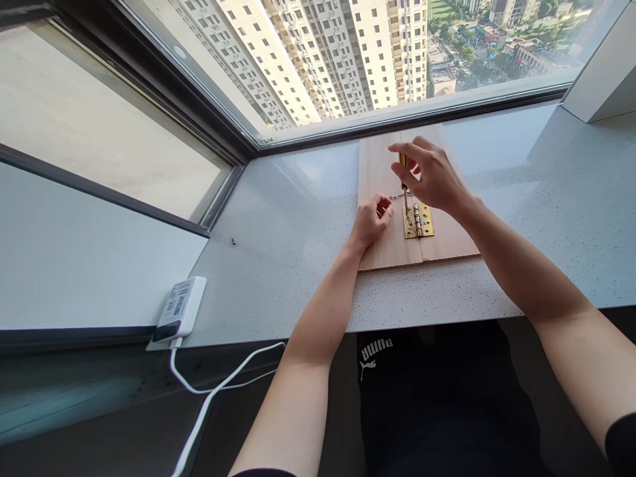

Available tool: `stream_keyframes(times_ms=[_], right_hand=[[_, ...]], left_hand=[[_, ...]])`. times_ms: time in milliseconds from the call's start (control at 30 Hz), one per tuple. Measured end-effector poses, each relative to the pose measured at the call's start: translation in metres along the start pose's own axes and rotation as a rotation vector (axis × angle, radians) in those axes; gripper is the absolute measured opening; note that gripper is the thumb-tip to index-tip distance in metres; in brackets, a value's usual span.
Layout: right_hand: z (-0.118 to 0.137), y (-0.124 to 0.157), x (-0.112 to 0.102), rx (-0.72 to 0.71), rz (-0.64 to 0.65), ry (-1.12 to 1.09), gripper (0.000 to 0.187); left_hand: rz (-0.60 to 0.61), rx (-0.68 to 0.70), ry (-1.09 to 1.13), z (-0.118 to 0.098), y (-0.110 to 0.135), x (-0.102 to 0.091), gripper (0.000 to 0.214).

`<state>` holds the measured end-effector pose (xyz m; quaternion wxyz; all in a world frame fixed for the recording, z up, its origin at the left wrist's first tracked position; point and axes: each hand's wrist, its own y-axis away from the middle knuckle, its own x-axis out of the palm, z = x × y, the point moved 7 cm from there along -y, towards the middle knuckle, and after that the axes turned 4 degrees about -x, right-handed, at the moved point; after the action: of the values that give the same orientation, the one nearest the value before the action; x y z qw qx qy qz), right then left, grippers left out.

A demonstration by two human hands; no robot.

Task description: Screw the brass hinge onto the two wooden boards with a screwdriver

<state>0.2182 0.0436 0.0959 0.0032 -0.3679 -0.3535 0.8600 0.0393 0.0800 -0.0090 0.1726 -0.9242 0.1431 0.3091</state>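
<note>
My right hand [432, 172] grips a screwdriver [404, 173] with a yellow and black handle, held upright between thumb and fingers. Its shaft points down at the upper left part of a brass hinge [426, 222]. The hinge lies open, its knuckle along the seam between two pale wooden boards [385, 248]. Several screw holes show on its right leaf; dark marks cover the left leaf. To the left of the hinge, my left hand [371, 220] rests on the left board with its fingers curled and nothing visible in them. A few small screws [397, 196] lie just above the hinge.
The boards lie on a speckled white windowsill counter [293, 265] against a dark window frame [318, 139]. A white power strip [181, 308] with a white cable [209, 401] sits at the left edge. A small dark object [233, 241] lies on the counter. A white box-like block [603, 73] stands far right.
</note>
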Motion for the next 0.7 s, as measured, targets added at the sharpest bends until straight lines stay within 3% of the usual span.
stream_keyframes(times_ms=[167, 400, 600, 700], right_hand=[[0.0032, -0.0020, -0.0011, -0.033, 0.093, -0.135, 0.053], [-0.0053, -0.0018, 0.0026, 0.001, -0.034, 0.001, 0.048], [0.0022, -0.0034, -0.0034, -0.019, 0.126, -0.160, 0.056], [-0.0037, -0.0044, -0.0011, -0.010, 0.086, -0.172, 0.052]], left_hand=[[-0.004, 0.003, -0.005, 0.0018, -0.0008, 0.0000, 0.006], [0.001, 0.000, -0.005, 0.0005, 0.0001, -0.0010, 0.005], [-0.009, 0.003, -0.001, 0.0020, -0.0003, -0.0001, 0.006], [-0.007, 0.008, 0.010, 0.0024, -0.0005, 0.0000, 0.006]])
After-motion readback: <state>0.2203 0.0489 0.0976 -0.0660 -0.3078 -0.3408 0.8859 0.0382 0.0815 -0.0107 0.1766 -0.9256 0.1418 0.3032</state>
